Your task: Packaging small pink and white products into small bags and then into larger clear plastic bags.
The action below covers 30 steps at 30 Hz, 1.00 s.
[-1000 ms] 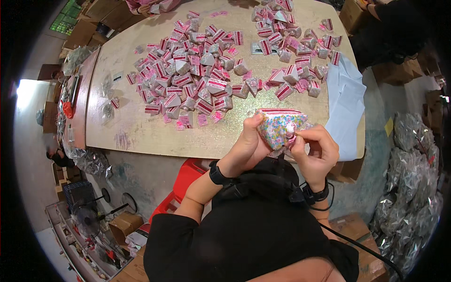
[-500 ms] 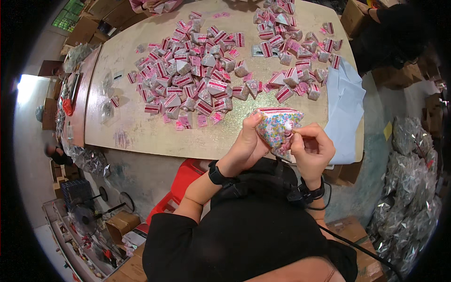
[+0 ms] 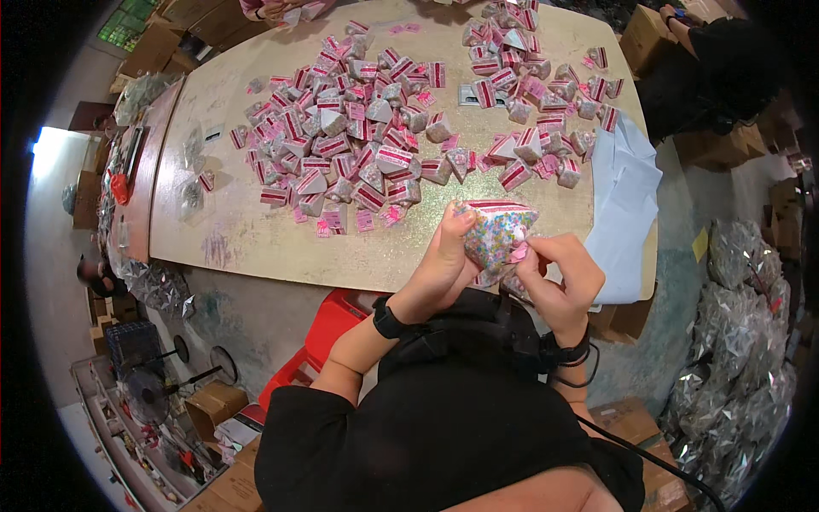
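Since a second ago the speckled packet (image 3: 497,235) has barely shifted, still held up over the near edge of the worktop (image 3: 256,247), but the right hand (image 3: 559,277) has slid lower, its fingers now pinching a small pink tab at the packet's lower right side. The left hand (image 3: 444,260) keeps its fingers wrapped around the packet's left flank, thumb pressed near the top. The packet's red-striped flat end faces up and away, its long axis tilting down toward the body, with bare worktop just ahead before the heap of small packets (image 3: 350,145), and a pale blue sheet (image 3: 627,209) draped over the right edge.
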Available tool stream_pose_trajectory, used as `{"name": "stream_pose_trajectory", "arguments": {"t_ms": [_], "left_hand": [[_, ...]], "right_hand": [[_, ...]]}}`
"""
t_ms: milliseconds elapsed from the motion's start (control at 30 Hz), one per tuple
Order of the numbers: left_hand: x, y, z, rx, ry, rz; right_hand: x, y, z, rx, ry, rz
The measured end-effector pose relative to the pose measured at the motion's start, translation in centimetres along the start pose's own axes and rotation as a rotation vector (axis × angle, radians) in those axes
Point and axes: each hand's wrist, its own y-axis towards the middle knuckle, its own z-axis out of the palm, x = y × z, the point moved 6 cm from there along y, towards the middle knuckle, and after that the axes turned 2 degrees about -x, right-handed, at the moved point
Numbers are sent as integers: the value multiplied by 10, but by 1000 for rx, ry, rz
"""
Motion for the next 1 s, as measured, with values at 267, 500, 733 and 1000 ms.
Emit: {"name": "stream_pose_trajectory", "arguments": {"t_ms": [267, 500, 733, 1000], "left_hand": [[-7, -5, -1, -141, 136, 12], [-33, -7, -6, 8, 623, 403], [-21, 1, -16, 321, 644, 619], [-19, 5, -25, 50, 494, 435]], "right_hand": [[15, 8, 6, 237, -311, -367], [-4, 3, 11, 257, -3, -88], [-47, -13, 27, 161, 717, 501], [-82, -30, 56, 258, 1017, 473]]}}
